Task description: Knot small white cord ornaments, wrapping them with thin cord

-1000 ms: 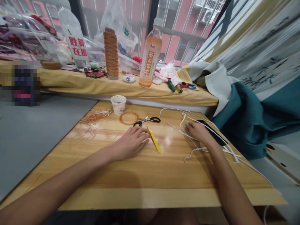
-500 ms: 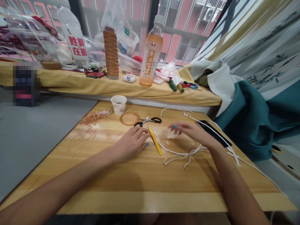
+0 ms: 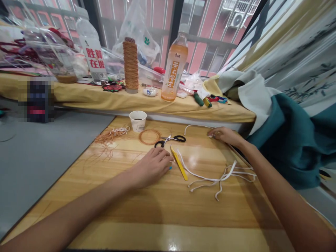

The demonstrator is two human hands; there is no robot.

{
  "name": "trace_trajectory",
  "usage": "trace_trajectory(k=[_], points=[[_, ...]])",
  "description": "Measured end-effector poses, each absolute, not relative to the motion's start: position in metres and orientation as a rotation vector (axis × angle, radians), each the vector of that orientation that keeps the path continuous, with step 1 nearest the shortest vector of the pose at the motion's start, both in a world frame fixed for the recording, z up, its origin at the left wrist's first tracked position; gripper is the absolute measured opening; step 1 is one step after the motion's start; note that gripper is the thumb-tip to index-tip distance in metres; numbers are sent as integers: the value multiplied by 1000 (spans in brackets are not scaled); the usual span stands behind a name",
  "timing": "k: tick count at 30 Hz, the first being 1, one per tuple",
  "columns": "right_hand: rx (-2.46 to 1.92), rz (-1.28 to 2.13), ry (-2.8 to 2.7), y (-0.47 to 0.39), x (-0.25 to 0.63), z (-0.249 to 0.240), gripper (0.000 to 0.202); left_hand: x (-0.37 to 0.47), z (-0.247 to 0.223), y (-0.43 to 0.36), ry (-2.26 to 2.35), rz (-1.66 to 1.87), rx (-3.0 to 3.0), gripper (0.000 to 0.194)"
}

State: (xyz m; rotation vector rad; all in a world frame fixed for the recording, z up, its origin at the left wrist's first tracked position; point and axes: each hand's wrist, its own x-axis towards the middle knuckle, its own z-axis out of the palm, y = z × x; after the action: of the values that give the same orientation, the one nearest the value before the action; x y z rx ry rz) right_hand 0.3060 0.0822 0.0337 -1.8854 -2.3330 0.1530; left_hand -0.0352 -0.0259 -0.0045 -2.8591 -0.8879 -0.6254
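Observation:
My left hand (image 3: pixel 152 167) rests on the wooden table, left of the yellow tweezers (image 3: pixel 179 162), its fingers curled together; what they hold, if anything, is hidden. At the table's back right, my right hand (image 3: pixel 227 135) has its fingers closed on a small white piece (image 3: pixel 210 135) beside a white cord (image 3: pixel 196 125). Black-handled scissors (image 3: pixel 170 139) lie partly open beyond my left hand. A bundle of white cords (image 3: pixel 222 179) with loose ends spreads right of the tweezers. Behind my left hand is a coil of orange-brown thread (image 3: pixel 149 137).
A paper cup (image 3: pixel 138 120) with dark contents stands at the table's back edge, near a heap of orange-brown threads (image 3: pixel 110 135). Bottles, a thread spool (image 3: pixel 130 66) and bags crowd the cloth-covered sill (image 3: pixel 115 101). Teal fabric (image 3: pixel 291 140) hangs at the right.
My right hand has moved back and right, from above the table's middle to the cord at the back. My left hand stays beside the tweezers. The view has shifted slightly.

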Motion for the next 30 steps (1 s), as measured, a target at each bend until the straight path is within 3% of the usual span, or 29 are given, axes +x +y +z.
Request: trace_trajectory(k=[3,6,10,30], points=[[-1759,133,-2186,69,311,42,34,-35,-4,-26,-889,-632,-2865,23],[-1976,-36,-1940,59,311,39,30,-35,-4,-26,-879,-635,-2866,22],[-2175,-3,-2001,56,301,22,22,-35,-4,-25,-883,-631,-2869,24],[-1801,-397,-2046,41,290,17,23,-35,-5,-26,-875,-646,-2890,25]])
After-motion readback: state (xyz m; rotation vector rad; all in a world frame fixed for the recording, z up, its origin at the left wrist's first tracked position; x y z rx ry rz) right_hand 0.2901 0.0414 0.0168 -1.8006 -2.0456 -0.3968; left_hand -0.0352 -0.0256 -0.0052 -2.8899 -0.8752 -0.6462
